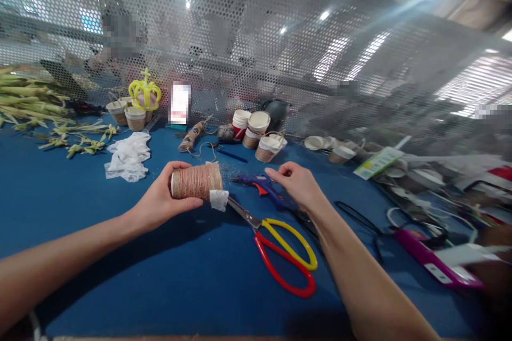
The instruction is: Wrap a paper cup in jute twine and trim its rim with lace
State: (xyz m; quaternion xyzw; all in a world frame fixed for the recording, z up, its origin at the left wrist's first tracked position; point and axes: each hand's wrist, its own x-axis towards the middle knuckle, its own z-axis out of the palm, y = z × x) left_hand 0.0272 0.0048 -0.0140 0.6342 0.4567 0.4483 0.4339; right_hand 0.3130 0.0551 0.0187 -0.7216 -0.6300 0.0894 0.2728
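Observation:
My left hand (166,192) is wrapped round a twine-wrapped paper cup (195,182), which lies sideways above the table with its rim to the right. A short strip of white lace (219,200) hangs from the lower rim. My right hand (296,184) is curled, with thumb and fingers drawn together; whether anything small is between them is hidden. Right beside it lies a blue glue gun (272,189) with an orange trigger, its nozzle toward the cup. Scissors (260,224) with one red and one yellow handle loop lie below, their blade tips partly behind the lace.
White lace (128,154) lies crumpled at the left, near green husks (32,98). Behind are a twine bundle (192,136), wrapped cups (268,146), a yellow crown-shaped piece (144,93) and a phone (180,104). A purple power strip (432,258) with cables lies right. Perforated metal (240,26) backs the table.

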